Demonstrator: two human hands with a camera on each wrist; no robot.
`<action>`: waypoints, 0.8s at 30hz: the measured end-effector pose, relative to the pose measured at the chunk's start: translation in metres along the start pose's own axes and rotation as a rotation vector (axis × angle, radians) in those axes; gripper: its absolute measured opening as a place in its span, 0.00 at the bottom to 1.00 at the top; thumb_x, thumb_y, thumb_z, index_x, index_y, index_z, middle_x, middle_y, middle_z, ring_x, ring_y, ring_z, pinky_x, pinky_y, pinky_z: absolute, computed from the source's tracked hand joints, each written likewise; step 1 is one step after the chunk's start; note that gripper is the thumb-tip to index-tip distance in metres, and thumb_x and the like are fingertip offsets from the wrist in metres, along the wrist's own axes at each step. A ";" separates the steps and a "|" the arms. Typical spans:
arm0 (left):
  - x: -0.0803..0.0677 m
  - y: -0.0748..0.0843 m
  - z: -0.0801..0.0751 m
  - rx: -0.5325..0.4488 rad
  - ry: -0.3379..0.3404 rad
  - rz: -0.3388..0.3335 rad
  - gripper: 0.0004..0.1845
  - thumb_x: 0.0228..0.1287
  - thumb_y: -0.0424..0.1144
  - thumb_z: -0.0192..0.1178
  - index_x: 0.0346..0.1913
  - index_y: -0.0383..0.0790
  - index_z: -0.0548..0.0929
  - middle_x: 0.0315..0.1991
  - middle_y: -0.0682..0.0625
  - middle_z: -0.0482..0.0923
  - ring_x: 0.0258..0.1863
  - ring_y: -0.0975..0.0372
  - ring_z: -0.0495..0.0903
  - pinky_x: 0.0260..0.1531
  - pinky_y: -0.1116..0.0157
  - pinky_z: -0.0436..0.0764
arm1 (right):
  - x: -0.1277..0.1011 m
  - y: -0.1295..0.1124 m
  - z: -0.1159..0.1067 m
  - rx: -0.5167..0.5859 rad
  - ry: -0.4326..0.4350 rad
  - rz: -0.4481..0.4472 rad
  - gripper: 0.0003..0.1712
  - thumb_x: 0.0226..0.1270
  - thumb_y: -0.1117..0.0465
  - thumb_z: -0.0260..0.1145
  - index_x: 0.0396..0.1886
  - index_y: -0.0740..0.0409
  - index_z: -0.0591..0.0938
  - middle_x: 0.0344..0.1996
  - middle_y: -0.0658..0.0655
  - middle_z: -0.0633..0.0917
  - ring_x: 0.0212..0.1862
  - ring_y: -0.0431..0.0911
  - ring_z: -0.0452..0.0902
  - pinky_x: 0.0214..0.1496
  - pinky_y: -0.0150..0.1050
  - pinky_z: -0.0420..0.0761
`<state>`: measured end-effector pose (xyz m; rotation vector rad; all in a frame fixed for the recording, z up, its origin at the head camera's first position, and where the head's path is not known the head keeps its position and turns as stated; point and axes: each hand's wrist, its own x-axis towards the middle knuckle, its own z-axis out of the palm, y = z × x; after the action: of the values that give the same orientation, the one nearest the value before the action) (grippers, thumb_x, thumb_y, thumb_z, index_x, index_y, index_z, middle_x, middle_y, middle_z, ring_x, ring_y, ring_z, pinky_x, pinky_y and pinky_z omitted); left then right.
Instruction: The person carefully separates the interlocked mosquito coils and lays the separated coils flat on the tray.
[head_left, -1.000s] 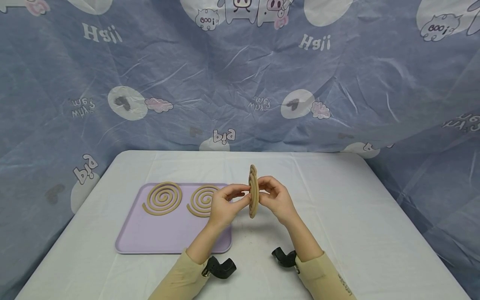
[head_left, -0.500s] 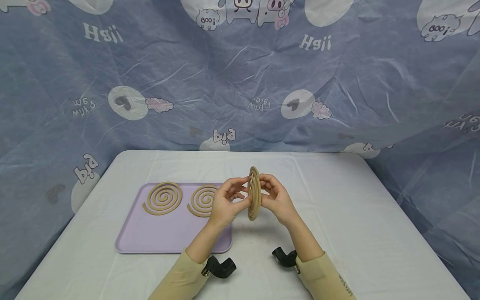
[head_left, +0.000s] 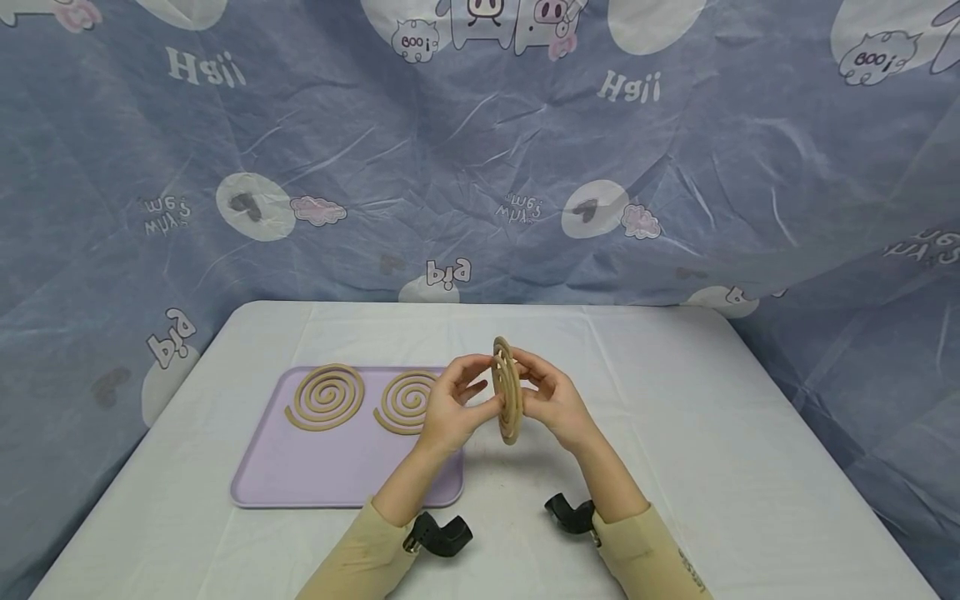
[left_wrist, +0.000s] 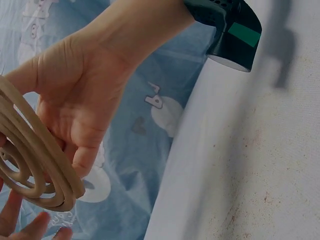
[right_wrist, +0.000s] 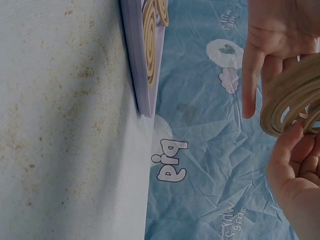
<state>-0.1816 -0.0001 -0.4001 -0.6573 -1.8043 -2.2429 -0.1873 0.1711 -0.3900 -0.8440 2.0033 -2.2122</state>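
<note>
Head view, near edge: your two sleeves (head_left: 360, 554) come in low over the white counter (head_left: 705, 467), a black wrist mount on each.
Left hand: your left hand (head_left: 450, 408) has its fingers curled onto the left face of the held coil (head_left: 507, 390), pinching it.
Right hand: your right hand (head_left: 551, 400) pinches the same coil from the right face, thumb on top.
Held coil: tan spiral, upright on edge, lifted off the counter between both hands, just right of the tray.
Wrist views: coil rings (left_wrist: 30, 160) run across your palm; (right_wrist: 292, 102) fingers wrap the rim.
Tray: lilac tray (head_left: 300, 483) lies left of your hands.
On tray: two flat spiral coils side by side, left one (head_left: 325, 397), right one (head_left: 405, 402) partly behind your left hand.
Far: blue cartoon cloth (head_left: 480, 150) hangs behind the counter.
</note>
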 end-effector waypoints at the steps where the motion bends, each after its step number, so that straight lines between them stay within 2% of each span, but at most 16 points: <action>1: 0.000 0.000 0.000 -0.019 -0.010 -0.013 0.26 0.46 0.18 0.65 0.52 0.25 0.73 0.52 0.35 0.73 0.58 0.47 0.72 0.55 0.47 0.71 | 0.000 0.000 0.000 0.002 -0.003 -0.001 0.35 0.56 0.71 0.63 0.65 0.73 0.64 0.42 0.58 0.74 0.47 0.44 0.73 0.53 0.39 0.77; 5: 0.000 -0.001 -0.002 -0.066 -0.044 -0.051 0.27 0.47 0.19 0.64 0.53 0.25 0.68 0.54 0.37 0.69 0.58 0.45 0.71 0.55 0.46 0.70 | 0.000 0.000 0.000 0.004 -0.003 -0.007 0.35 0.56 0.70 0.65 0.63 0.75 0.65 0.41 0.57 0.74 0.46 0.43 0.72 0.55 0.38 0.76; 12: 0.000 -0.002 -0.003 -0.070 -0.075 -0.045 0.28 0.47 0.20 0.63 0.53 0.27 0.66 0.54 0.39 0.66 0.58 0.44 0.70 0.51 0.55 0.76 | 0.000 0.002 -0.002 -0.011 -0.004 -0.027 0.33 0.57 0.70 0.65 0.61 0.77 0.65 0.42 0.58 0.74 0.47 0.43 0.71 0.55 0.39 0.76; 16: 0.000 -0.001 -0.003 -0.082 -0.071 -0.039 0.27 0.48 0.19 0.63 0.53 0.26 0.67 0.54 0.37 0.67 0.57 0.44 0.71 0.49 0.57 0.78 | 0.000 0.002 -0.004 -0.043 0.006 -0.020 0.33 0.57 0.68 0.66 0.61 0.74 0.66 0.51 0.62 0.71 0.55 0.47 0.66 0.55 0.38 0.75; 20: 0.001 0.000 -0.003 -0.077 -0.055 -0.035 0.25 0.47 0.18 0.64 0.51 0.25 0.70 0.54 0.36 0.66 0.55 0.43 0.73 0.47 0.57 0.79 | -0.001 0.001 -0.005 -0.054 0.015 -0.013 0.31 0.57 0.69 0.66 0.61 0.67 0.67 0.64 0.64 0.61 0.63 0.53 0.58 0.56 0.38 0.74; 22: 0.001 0.000 -0.004 -0.055 -0.043 -0.035 0.24 0.47 0.18 0.64 0.50 0.25 0.72 0.55 0.36 0.64 0.53 0.42 0.73 0.46 0.56 0.79 | -0.001 0.000 -0.006 -0.047 0.026 -0.015 0.32 0.56 0.71 0.66 0.60 0.66 0.66 0.65 0.64 0.59 0.63 0.53 0.59 0.56 0.37 0.73; 24: 0.002 0.001 -0.006 -0.026 -0.028 -0.042 0.22 0.46 0.18 0.65 0.48 0.25 0.75 0.58 0.37 0.62 0.52 0.43 0.73 0.46 0.56 0.80 | 0.000 -0.001 -0.006 -0.039 0.039 -0.020 0.33 0.55 0.72 0.66 0.60 0.67 0.64 0.62 0.62 0.63 0.60 0.50 0.64 0.56 0.36 0.73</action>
<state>-0.1845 -0.0055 -0.3996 -0.6651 -1.8219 -2.2991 -0.1892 0.1764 -0.3894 -0.8347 2.0701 -2.2240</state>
